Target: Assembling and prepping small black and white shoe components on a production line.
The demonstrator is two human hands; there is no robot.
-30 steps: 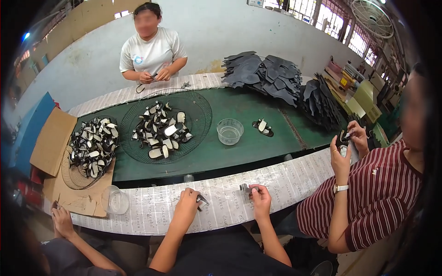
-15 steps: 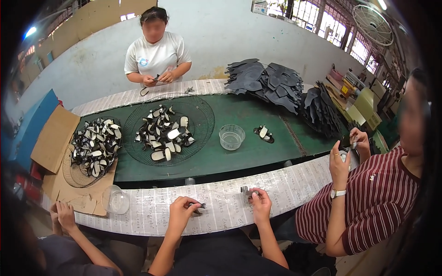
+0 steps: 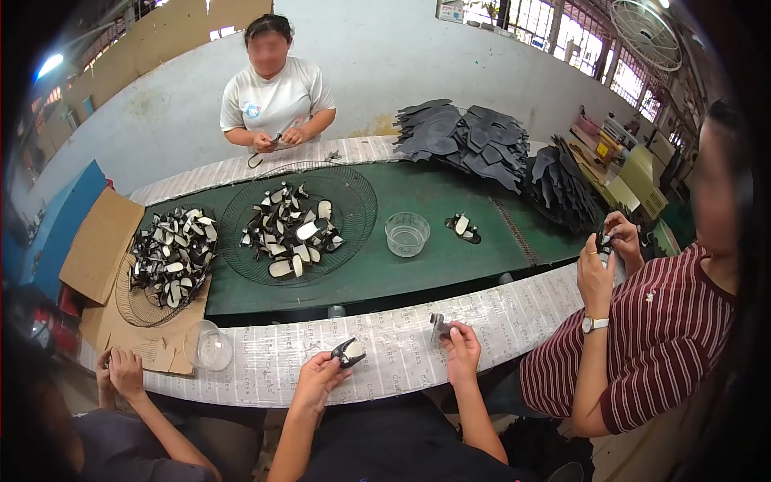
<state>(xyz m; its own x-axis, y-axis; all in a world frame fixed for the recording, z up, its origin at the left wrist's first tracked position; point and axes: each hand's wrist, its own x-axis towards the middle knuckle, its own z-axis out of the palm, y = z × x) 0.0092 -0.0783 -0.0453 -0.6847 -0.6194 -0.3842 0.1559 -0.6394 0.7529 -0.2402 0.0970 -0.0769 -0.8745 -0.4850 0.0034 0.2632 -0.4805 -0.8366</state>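
My left hand (image 3: 316,379) pinches a small black piece with a cream pad (image 3: 348,353), its two pointed ends turned to the right. This piece is held just above the white paper-covered table edge (image 3: 265,373). To the right, my right hand (image 3: 463,353) grips a small grey, metal-looking block (image 3: 438,328) between thumb and fingers. What kind of tool or part this block is does not show. The two hands are apart, and the pieces do not touch.
Beyond my hands runs a green belt (image 3: 353,281) bearing a wire basket (image 3: 369,217) of similar black-and-cream pieces, a clear bowl (image 3: 407,234) and stacked dark flat pieces (image 3: 474,145). A second clear bowl (image 3: 210,345) stands left. Co-workers sit left, right and across.
My left hand has turned the black piece so its cream pad faces up. My right hand has shifted slightly, tilting the grey block more upright. The right-hand co-worker's hands have moved closer together.
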